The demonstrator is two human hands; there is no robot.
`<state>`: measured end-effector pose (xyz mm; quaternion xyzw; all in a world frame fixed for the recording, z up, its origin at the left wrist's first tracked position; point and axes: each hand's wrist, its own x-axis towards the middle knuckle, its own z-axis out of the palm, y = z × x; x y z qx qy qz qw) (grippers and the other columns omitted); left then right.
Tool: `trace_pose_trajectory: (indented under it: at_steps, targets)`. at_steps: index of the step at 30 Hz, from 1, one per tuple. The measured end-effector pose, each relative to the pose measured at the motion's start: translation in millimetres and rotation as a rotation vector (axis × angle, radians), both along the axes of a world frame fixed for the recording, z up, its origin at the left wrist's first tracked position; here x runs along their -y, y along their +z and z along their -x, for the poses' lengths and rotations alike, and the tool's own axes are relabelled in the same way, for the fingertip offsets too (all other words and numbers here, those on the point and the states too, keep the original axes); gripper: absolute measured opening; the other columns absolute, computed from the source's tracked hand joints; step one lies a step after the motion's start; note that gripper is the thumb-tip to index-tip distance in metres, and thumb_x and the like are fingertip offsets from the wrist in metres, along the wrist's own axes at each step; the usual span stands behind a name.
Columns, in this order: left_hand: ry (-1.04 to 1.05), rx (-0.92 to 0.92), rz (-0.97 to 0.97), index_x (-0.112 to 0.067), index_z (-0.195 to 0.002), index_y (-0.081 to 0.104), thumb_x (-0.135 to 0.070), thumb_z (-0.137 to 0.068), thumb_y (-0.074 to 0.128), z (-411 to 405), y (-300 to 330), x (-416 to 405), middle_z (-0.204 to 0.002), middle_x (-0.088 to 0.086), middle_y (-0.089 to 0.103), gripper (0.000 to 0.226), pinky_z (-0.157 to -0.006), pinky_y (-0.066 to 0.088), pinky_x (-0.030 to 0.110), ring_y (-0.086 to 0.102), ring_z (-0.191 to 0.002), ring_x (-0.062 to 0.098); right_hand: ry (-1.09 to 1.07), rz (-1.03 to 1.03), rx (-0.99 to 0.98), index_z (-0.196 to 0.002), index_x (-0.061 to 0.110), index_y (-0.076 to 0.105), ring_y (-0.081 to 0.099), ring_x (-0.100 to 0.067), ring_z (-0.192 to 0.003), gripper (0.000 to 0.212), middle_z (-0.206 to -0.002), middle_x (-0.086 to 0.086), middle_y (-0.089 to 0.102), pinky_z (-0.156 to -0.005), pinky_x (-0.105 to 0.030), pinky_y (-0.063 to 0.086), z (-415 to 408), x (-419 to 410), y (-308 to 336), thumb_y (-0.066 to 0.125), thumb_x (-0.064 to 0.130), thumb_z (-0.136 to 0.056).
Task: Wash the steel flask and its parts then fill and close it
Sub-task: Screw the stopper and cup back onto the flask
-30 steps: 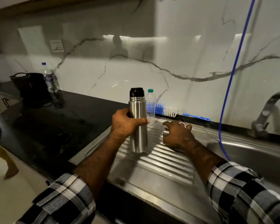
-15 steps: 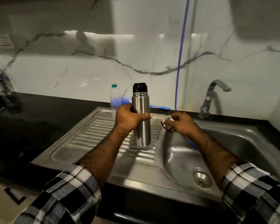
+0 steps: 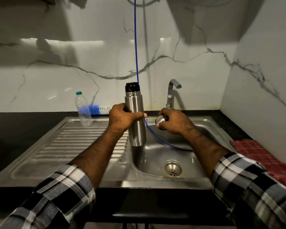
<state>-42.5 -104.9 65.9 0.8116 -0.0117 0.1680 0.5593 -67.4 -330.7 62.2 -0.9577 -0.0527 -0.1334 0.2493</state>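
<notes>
From the head camera, I see my left hand [image 3: 122, 119] at the centre of the frame wrapped around the middle of the steel flask [image 3: 135, 119], fingers curled round its far side and the thumb lying across the front. The flask stands upright in the air above the left edge of the sink basin [image 3: 195, 172], not touching it, with its black stopper [image 3: 132, 87] still in the neck.

Just right of centre, my right hand [image 3: 173, 121] is curled around the flask's steel cap [image 3: 160, 120], the thumb tip pressed against its side; most of the cap is hidden by the fingers. The cap sits apart from the flask, a little to its right and above the basin.

A blue cord [image 3: 135, 47] hangs from the top of the frame, passes behind the flask and curves into the basin. The tap [image 3: 171, 95] rises behind my right hand. On the ribbed drainboard [image 3: 79, 142] at middle left stands a plastic bottle [image 3: 82, 109], with a blue brush [image 3: 96, 109] beside it against the wall. A red cloth [image 3: 254, 154] lies on the worktop [image 3: 23, 123] at the right edge.
</notes>
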Motion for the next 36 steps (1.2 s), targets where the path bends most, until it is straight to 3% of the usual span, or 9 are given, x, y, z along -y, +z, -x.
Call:
trace_pose_trajectory:
  at_steps: [4,8,11,15,20,24,28,32,36]
  targets:
    - [0.033,-0.001,-0.002,-0.019,-0.114,0.072,-0.041,-0.055,0.103,-0.7,-3.3,-15.2,-0.100,-0.004,0.077,0.070,-0.083,0.067,0.042,0.076,-0.089,0.015,-0.012,-0.039,0.064,-0.126,0.028,0.061,0.066,-0.023,-0.101,0.049,-0.116,-0.001,0.070,-0.088,-0.043,0.060,-5.1,-4.0,6.7,0.079,0.047,-0.085]
    - [0.055,-0.015,0.015,-0.024,-0.107,0.069,-0.040,-0.056,0.103,-2.7,-3.7,-23.5,-0.096,-0.006,0.075,0.064,-0.082,0.066,0.038,0.074,-0.087,0.013,-0.065,-0.052,0.336,-0.128,0.027,0.056,0.065,-0.029,-0.105,0.046,-0.122,-0.006,0.064,-0.088,-0.044,0.058,-11.5,-6.8,7.3,0.072,0.047,-0.090]
    - [0.059,-0.017,0.021,-0.019,-0.115,0.071,-0.038,-0.058,0.103,-3.3,-7.0,-26.6,-0.097,-0.006,0.074,0.069,-0.081,0.065,0.036,0.074,-0.087,0.012,-0.021,0.095,0.075,-0.122,0.025,0.064,0.066,-0.028,-0.106,0.043,-0.115,-0.004,0.068,-0.090,-0.041,0.058,-13.8,-6.0,-3.0,0.077,0.042,-0.085]
    - [0.052,-0.018,0.045,-0.019,-0.113,0.071,-0.036,-0.057,0.103,-4.1,-10.1,-25.4,-0.098,-0.004,0.076,0.066,-0.082,0.066,0.037,0.075,-0.087,0.014,-0.125,-0.129,0.428,-0.127,0.022,0.058,0.060,-0.022,-0.099,0.046,-0.116,-0.004,0.063,-0.083,-0.036,0.053,-11.5,-9.0,-1.5,0.070,0.050,-0.093]
    - [0.010,-0.019,0.050,-0.028,-0.103,0.068,-0.035,-0.055,0.103,-1.2,-13.5,-14.4,-0.098,-0.005,0.076,0.060,-0.084,0.066,0.042,0.075,-0.089,0.015,-0.067,0.119,0.018,-0.119,0.025,0.065,0.065,-0.023,-0.101,0.042,-0.114,-0.003,0.070,-0.085,-0.038,0.058,-8.1,-8.6,-7.0,0.077,0.047,-0.086]
    - [-0.008,-0.013,0.044,-0.032,-0.094,0.067,-0.034,-0.055,0.104,0.8,-20.1,-10.1,-0.096,-0.006,0.077,0.054,-0.084,0.066,0.042,0.076,-0.088,0.014,-0.085,-0.049,0.289,-0.123,0.022,0.061,0.060,-0.020,-0.098,0.042,-0.111,0.001,0.062,-0.081,-0.033,0.050,-4.8,-5.7,2.0,0.074,0.045,-0.090]
    - [-0.033,-0.010,0.021,-0.031,-0.097,0.066,-0.033,-0.056,0.103,4.0,-19.4,-2.5,-0.097,-0.007,0.075,0.055,-0.085,0.066,0.041,0.075,-0.089,0.013,-0.097,0.111,-0.062,-0.122,0.026,0.064,0.065,-0.023,-0.103,0.045,-0.117,-0.003,0.068,-0.089,-0.042,0.059,-2.1,-3.3,-7.4,0.078,0.049,-0.086]
    - [-0.060,-0.005,0.038,-0.033,-0.096,0.064,-0.029,-0.058,0.103,6.9,-20.7,-2.4,-0.098,-0.005,0.076,0.054,-0.082,0.065,0.037,0.075,-0.089,0.013,-0.127,0.006,0.249,-0.131,0.026,0.058,0.062,-0.023,-0.107,0.049,-0.124,-0.003,0.064,-0.087,-0.038,0.056,-0.7,-0.4,-19.1,0.071,0.052,-0.092]
    - [-0.066,-0.007,0.038,-0.027,-0.101,0.068,-0.029,-0.058,0.104,7.0,-20.0,0.3,-0.099,-0.004,0.077,0.056,-0.082,0.066,0.037,0.076,-0.088,0.013,-0.125,-0.109,-0.057,-0.126,0.028,0.062,0.062,-0.019,-0.103,0.049,-0.116,0.002,0.067,-0.088,-0.036,0.055,-4.2,4.0,-21.5,0.082,0.045,-0.085]
